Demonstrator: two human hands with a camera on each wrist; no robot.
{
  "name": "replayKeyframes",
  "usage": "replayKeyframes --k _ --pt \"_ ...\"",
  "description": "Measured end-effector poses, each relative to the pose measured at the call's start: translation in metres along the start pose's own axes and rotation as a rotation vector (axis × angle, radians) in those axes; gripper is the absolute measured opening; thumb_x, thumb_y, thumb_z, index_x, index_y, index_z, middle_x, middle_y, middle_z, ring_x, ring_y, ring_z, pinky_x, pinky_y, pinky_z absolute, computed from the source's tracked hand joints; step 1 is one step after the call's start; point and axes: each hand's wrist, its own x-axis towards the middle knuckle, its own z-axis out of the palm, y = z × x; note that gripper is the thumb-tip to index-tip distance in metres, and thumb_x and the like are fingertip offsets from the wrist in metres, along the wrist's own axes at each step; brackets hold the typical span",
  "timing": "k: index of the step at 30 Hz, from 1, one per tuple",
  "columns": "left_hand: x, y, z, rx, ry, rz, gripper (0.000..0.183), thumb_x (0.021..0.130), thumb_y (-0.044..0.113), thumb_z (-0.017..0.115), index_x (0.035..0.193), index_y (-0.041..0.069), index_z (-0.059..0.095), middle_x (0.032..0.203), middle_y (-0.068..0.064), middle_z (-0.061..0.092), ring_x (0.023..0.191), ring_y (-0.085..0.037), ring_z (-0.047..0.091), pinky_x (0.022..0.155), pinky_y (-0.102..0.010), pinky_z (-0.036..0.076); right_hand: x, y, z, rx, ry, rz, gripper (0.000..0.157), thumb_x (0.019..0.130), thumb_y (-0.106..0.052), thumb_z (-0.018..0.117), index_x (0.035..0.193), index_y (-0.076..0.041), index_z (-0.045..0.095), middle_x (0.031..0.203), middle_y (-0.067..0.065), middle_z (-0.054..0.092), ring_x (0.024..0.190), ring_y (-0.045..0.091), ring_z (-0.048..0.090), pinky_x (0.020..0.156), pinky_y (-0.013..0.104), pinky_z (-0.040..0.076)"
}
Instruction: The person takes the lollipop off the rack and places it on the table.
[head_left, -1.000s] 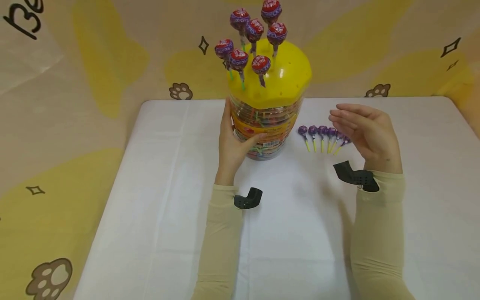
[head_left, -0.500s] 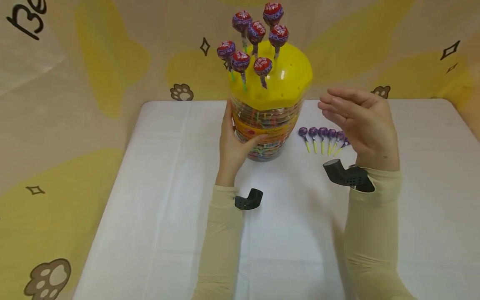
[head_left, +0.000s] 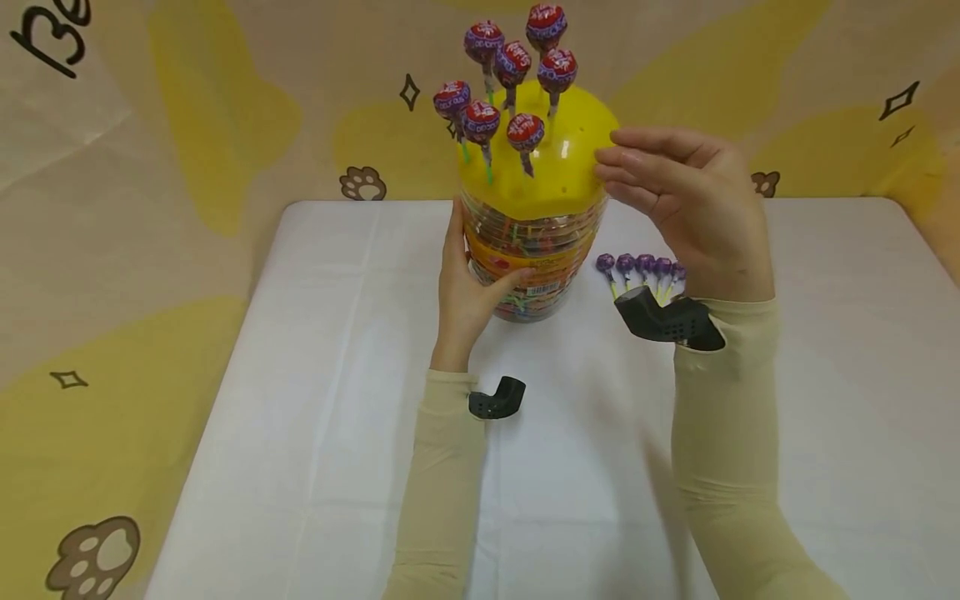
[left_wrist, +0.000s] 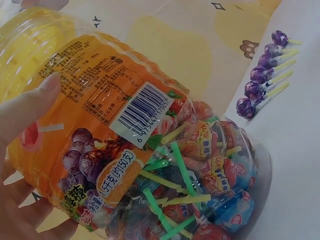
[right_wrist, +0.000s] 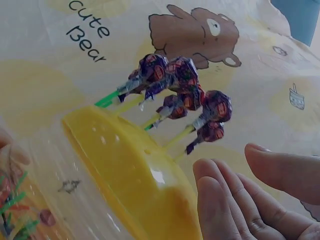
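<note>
A clear plastic candy jar (head_left: 555,279) with an orange label stands on the table, full of wrapped lollipops (left_wrist: 200,200). My left hand (head_left: 465,296) grips its left side, thumb across the label and fingers mostly hidden behind. On top is a yellow lid (head_left: 581,179), with several red-and-purple lollipops (head_left: 557,71) sticking up from its left and back parts. At the lid's right edge is my right hand (head_left: 697,208), fingers extended together and thumb apart, holding nothing; whether it touches the lid I cannot tell. Purple-wrapped lollipops (left_wrist: 260,75) with yellow sticks lie in a row right of the jar.
The white-covered table (head_left: 352,467) carries the jar near its back edge. Behind rises a patterned cloth backdrop (head_left: 247,108) with paw prints and a bear (right_wrist: 195,35). A black camera mount (head_left: 671,321) on the right wrist partly covers the lollipop row.
My right hand has risen and moved left from above the lollipop row to the lid's right edge. The left hand and the jar have stayed in place.
</note>
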Motion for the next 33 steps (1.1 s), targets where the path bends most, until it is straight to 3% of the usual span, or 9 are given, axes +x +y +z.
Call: replayKeyframes --k 4,11,22,33 --pt "0.000 0.000 0.000 0.001 -0.001 -0.009 0.104 0.077 0.022 0.080 0.153 0.016 0.008 0.155 -0.004 0.018 0.139 -0.015 0.023 0.111 -0.034 0.028 0.006 0.002 0.009 -0.002 0.003 -0.006 0.020 0.085 0.004 0.066 0.103 0.013 0.065 0.098 0.022 0.065 0.089 0.032 0.065 0.090 0.037 0.051" --pt "-0.001 0.000 0.000 -0.004 -0.004 -0.021 0.104 0.077 0.024 0.080 0.153 0.018 0.008 0.155 -0.002 0.018 0.138 -0.015 0.024 0.111 -0.035 0.028 0.018 0.006 0.022 -0.070 0.045 -0.098 0.024 0.081 0.003 0.070 0.103 0.012 0.065 0.100 0.023 0.063 0.092 0.033 0.064 0.089 0.036 0.051" --pt "0.000 0.001 0.000 -0.004 -0.008 -0.034 0.102 0.079 0.025 0.078 0.153 0.017 0.009 0.156 -0.003 0.018 0.139 -0.016 0.022 0.112 -0.036 0.027 0.027 0.010 0.041 -0.323 0.097 -0.236 0.020 0.079 0.004 0.072 0.099 0.005 0.070 0.094 0.016 0.068 0.093 0.028 0.064 0.083 0.029 0.054" --pt "0.002 0.000 -0.001 0.001 -0.009 -0.024 0.101 0.079 0.025 0.078 0.153 0.016 0.009 0.155 -0.003 0.019 0.139 -0.016 0.023 0.112 -0.037 0.027 0.033 0.017 0.054 -0.482 0.129 -0.327 0.018 0.075 0.004 0.076 0.093 0.003 0.071 0.089 0.011 0.069 0.084 0.023 0.065 0.081 0.028 0.054"
